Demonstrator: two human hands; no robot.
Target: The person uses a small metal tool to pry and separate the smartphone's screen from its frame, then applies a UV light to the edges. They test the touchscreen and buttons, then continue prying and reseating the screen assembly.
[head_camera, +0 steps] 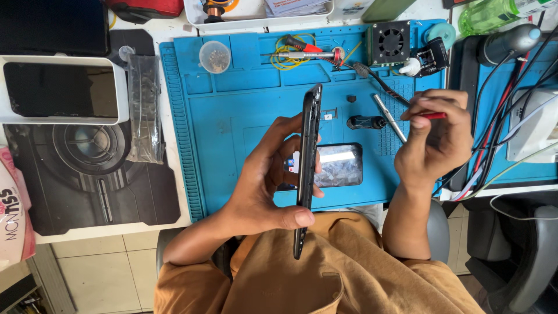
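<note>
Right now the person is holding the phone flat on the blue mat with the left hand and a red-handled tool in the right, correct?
Not quite. In the head view the left hand holds the phone up on its edge above the blue mat. The right hand does hold the red-handled tool.

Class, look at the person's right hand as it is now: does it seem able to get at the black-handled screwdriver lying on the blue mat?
Probably yes. The right hand hovers just right of the black-handled screwdriver with nothing between them, though its fingers already pinch a red-handled tool.
</note>
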